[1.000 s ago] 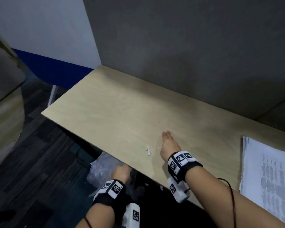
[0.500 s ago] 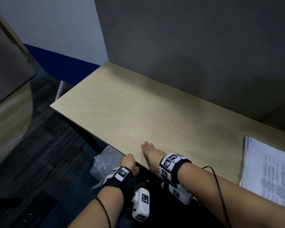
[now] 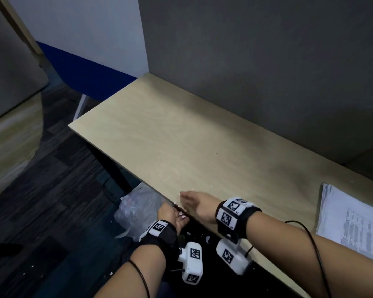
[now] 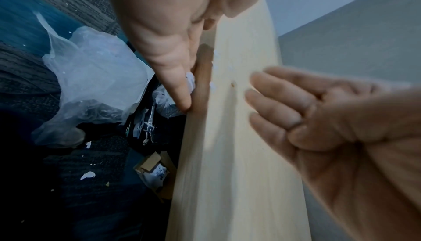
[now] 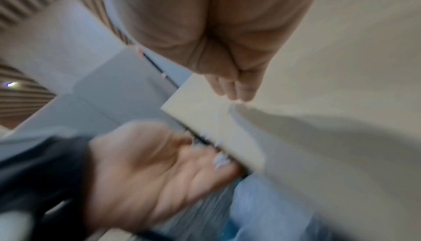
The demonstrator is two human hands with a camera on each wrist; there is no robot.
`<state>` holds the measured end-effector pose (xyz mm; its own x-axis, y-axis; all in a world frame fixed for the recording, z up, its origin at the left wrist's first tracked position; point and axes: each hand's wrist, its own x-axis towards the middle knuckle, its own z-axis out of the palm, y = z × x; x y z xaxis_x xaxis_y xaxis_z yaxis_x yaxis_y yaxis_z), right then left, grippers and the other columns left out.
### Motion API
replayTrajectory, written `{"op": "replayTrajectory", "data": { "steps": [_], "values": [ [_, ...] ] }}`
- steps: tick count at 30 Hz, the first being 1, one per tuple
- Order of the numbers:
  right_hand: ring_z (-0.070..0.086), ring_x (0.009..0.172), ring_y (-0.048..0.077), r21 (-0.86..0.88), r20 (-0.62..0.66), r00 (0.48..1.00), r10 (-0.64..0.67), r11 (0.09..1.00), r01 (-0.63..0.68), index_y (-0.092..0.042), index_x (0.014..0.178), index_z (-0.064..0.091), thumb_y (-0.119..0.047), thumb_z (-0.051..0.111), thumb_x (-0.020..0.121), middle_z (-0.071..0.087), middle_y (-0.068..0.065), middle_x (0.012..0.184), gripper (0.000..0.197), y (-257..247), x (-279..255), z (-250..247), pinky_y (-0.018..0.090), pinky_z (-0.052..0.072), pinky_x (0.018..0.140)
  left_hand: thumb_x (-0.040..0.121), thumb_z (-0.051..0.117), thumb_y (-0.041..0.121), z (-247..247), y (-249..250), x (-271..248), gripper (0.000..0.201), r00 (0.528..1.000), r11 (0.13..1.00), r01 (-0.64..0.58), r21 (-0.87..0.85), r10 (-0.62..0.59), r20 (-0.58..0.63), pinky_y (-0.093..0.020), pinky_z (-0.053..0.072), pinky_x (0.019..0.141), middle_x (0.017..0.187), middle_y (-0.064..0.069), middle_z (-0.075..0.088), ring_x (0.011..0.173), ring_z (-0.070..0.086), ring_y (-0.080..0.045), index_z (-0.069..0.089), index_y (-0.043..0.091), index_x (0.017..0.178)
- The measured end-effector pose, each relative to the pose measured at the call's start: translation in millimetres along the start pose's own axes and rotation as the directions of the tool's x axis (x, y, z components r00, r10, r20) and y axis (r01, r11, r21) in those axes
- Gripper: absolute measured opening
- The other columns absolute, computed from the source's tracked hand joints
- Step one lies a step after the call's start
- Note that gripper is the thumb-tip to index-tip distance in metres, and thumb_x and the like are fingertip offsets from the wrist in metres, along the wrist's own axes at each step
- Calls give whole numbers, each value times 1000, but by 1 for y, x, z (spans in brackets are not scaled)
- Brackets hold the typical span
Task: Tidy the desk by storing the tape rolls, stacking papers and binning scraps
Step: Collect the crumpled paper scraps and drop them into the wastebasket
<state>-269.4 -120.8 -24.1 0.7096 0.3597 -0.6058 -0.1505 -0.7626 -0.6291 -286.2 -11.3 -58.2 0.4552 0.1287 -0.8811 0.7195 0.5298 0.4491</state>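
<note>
My right hand (image 3: pixel 195 204) lies flat on the wooden desk (image 3: pixel 181 136) at its front edge, fingers straight and together. My left hand (image 3: pixel 170 216) is held palm up just below that edge, against it. Small white paper scraps (image 5: pixel 220 160) lie on the fingers of the left hand (image 5: pixel 159 163). The left wrist view shows a scrap (image 4: pixel 190 82) under my left thumb (image 4: pixel 168 75) and more white scraps (image 4: pixel 213 85) on the desk's edge, with the right hand (image 4: pixel 307 118) flat beside them. A stack of printed papers (image 3: pixel 353 222) lies at the desk's right end.
A clear plastic bag (image 3: pixel 138 208) stands on the dark carpet under the desk's front edge, below my left hand. Cardboard bits (image 4: pixel 152 165) and white scraps (image 4: pixel 87 175) lie on the floor. A grey partition (image 3: pixel 267 72) backs the desk.
My right hand has slid back across the desk to its front edge, pushing the scraps along. My left hand has risen to the edge, palm up, and now has scraps on it.
</note>
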Motion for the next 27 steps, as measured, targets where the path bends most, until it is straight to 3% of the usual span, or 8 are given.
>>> {"op": "replayTrajectory", "data": {
  "steps": [3,7,12,15,19,21,24,27],
  "values": [
    [36,138,24,-170,-158,986,54,982,-81,-20,151,20,8,35,88,30,8,154,71,11,-1,-34,28,31,111,97,22,18,-4,1,8,37,1000,1000,24,4,-24,2,-44,47,72,88,-19,55,78,55,-32,49,-4,108],
    [3,148,25,-503,-88,986,138,849,-164,-7,151,-3,16,36,83,-7,12,159,82,29,-2,-42,35,13,119,98,19,21,-3,4,6,46,999,999,47,26,-47,-2,-46,50,80,111,-24,56,102,55,-41,44,-7,124],
    [-7,147,28,-601,54,997,60,799,-16,-7,150,-9,19,41,82,-16,10,158,88,18,4,-18,38,9,118,95,20,10,3,11,1,31,998,998,55,39,-54,-20,-48,49,85,101,-22,51,99,54,-39,46,-5,101],
    [-7,146,29,-637,158,987,-22,762,119,-9,151,-6,2,43,93,-15,10,158,77,10,12,2,41,10,119,92,20,2,3,16,-1,32,999,1000,27,-3,-27,31,-39,55,55,62,-21,63,64,58,-32,51,-2,82],
    [-6,147,31,-708,306,949,-76,648,280,-12,152,3,-9,44,96,-12,8,159,69,11,16,20,42,15,117,93,22,5,-3,22,7,34,997,999,24,29,-26,79,-24,49,35,65,-16,64,45,62,-22,55,-1,86],
    [-3,147,28,-685,363,926,-101,645,339,-13,152,7,-8,49,92,-7,6,160,73,13,14,19,43,19,116,94,18,6,-6,21,8,37,994,998,48,41,-52,94,-19,44,31,53,-15,62,34,57,-19,52,-2,81],
    [6,147,21,-595,311,940,-140,743,307,-16,152,8,1,50,88,-1,4,160,79,15,12,4,39,20,118,96,18,14,-11,19,8,40,996,998,62,32,-64,70,-31,53,40,72,-20,62,58,60,-28,52,-6,88],
    [2,148,20,-583,210,973,-94,787,202,-15,152,1,4,40,92,-8,4,160,75,15,12,-13,36,13,120,98,19,14,-10,15,14,38,999,998,33,50,-35,26,-43,54,67,85,-20,55,73,55,-32,48,-6,84]
  ]
}}
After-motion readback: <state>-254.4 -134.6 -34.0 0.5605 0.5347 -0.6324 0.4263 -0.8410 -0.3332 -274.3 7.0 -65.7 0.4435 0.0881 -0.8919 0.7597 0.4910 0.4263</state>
